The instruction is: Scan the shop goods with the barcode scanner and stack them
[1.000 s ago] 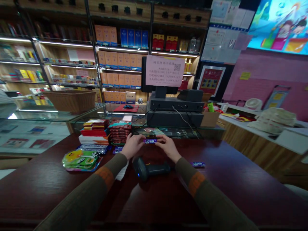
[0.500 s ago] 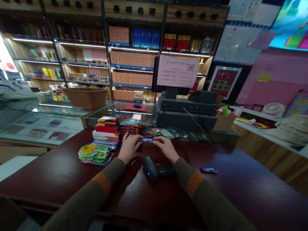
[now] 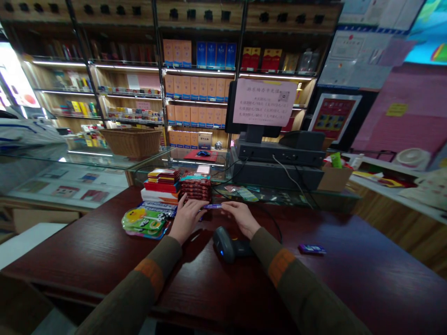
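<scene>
Between the fingertips of both hands is a small purple packet, narrow and held level above the dark desk. My left hand pinches its left end, and my right hand has hold of the right end. Below them lies a dark barcode scanner with a small blue light, its handle partly behind my right wrist. Left of my left hand sit green packages with a yellow duck. Behind them are stacked red and white boxes and a pile of reddish-brown packets.
A second purple packet lies on the right of the desk. A monitor with a pink paper sign stands on a black till at the back. A wicker basket rests on the glass counter, with stocked shelves behind.
The packet has tilted in my fingers, so a thinner side now shows. Both hands keep hold of it. The whole scene has shifted slightly to the right in view.
</scene>
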A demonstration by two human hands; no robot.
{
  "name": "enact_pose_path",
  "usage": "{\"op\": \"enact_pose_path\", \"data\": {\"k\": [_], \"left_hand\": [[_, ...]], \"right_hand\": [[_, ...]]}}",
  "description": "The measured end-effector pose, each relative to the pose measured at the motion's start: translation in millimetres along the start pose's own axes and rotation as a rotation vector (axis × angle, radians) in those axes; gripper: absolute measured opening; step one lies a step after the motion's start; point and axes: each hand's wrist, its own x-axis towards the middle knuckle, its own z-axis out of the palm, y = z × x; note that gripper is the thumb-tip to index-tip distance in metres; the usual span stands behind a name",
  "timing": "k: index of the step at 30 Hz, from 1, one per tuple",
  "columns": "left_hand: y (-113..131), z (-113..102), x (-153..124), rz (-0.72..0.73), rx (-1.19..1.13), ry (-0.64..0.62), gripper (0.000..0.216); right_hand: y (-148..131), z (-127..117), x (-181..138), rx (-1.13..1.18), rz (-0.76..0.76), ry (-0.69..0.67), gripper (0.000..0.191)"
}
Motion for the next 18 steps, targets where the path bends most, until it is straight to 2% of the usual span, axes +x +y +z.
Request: {"op": "enact_pose_path", "data": {"k": [6, 12, 15, 18], "left_hand": [[-0.1, -4.8, -5.5, 0.125, 0.139, 0.045, 0.03], [-5.5, -3.9, -10.7, 0.157, 0.21, 0.108, 0.033], [-6.9, -4.1, -12.4, 0.168, 0.214, 0.116, 0.035], [-7.5, -5.9, -13.4, 0.166, 0.217, 0.128, 0.036]], "right_hand": [[5.6, 7.4, 3.0, 0.04, 0.063, -0.028, 0.028], [-1.7, 10.2, -0.6, 0.073, 0.183, -0.061, 0.02], [-1.3, 11.0, -1.9, 0.058, 0.171, -0.063, 0.02], [1.9, 10.5, -3.6, -0.007, 0.097, -0.071, 0.024]]}}
